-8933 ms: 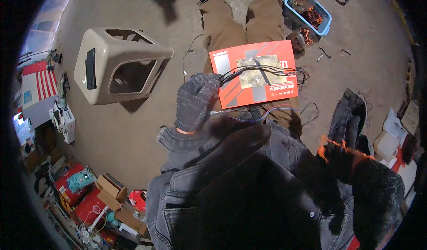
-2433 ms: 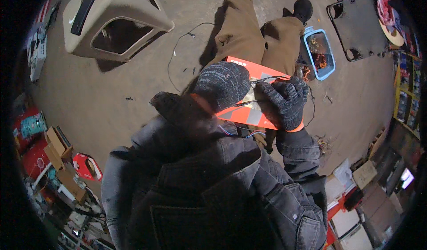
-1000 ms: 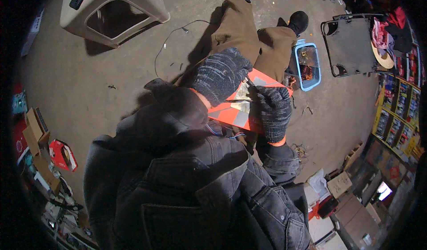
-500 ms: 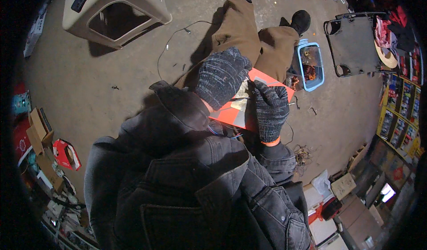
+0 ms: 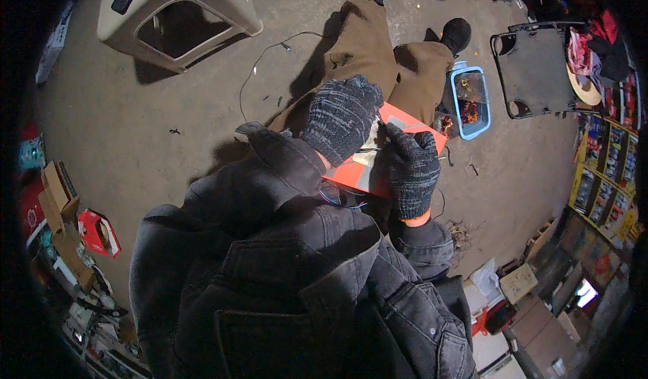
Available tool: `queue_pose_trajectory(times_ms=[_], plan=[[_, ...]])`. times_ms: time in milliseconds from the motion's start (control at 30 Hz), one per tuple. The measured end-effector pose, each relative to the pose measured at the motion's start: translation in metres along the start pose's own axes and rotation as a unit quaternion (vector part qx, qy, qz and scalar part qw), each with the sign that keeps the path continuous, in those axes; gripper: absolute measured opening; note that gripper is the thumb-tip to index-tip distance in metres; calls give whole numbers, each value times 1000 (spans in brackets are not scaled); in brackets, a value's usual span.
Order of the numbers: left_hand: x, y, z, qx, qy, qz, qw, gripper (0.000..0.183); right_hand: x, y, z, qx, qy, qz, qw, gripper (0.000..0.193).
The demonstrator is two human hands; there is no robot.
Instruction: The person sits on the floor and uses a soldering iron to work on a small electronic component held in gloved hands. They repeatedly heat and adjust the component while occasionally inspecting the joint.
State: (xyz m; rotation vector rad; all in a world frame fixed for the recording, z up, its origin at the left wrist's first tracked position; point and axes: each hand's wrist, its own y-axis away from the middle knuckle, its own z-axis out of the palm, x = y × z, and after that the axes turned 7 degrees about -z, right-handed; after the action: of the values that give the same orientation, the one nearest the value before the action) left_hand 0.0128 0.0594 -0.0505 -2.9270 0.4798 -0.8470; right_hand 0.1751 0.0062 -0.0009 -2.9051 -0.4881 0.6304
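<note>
An orange and grey flat board or box [image 5: 351,175] lies across my lap, with a pale yellowish patch [image 5: 365,157] on its middle. My left hand [image 5: 343,114], in a dark grey knitted glove, is closed over its left part; whatever its fingers hold is hidden. On the right side my right hand [image 5: 413,171], gloved alike with an orange cuff, has its fingers bent together in a pinch. A thin dark strand, perhaps wire, shows between the hands, but I cannot make out who grips it. Coloured wires [image 5: 331,197] stick out below the board.
To the right of my legs stands a blue-rimmed basket [image 5: 489,102] holding copper-coloured scraps. A beige plastic stool [image 5: 182,31] is at the far left, a dark folding chair [image 5: 536,68] at the far right. A thin cable [image 5: 241,95] and small scraps lie on the concrete floor.
My left hand has shifted slightly to the right over the board. My right hand has barely moved, its fingers still bent together.
</note>
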Motion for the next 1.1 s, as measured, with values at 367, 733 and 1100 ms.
queue_pose_trajectory(times_ms=[367, 733, 1100], plan=[[-2, 2, 5, 16, 29, -11, 999, 17, -9, 6, -9, -6, -28, 57, 998, 30], [-6, 3, 7, 20, 29, 8, 999, 19, 9, 3, -4, 38, -92, 71, 992, 21], [-6, 5, 7, 32, 7, 22, 999, 20, 6, -8, 3, 15, -68, 23, 997, 22]])
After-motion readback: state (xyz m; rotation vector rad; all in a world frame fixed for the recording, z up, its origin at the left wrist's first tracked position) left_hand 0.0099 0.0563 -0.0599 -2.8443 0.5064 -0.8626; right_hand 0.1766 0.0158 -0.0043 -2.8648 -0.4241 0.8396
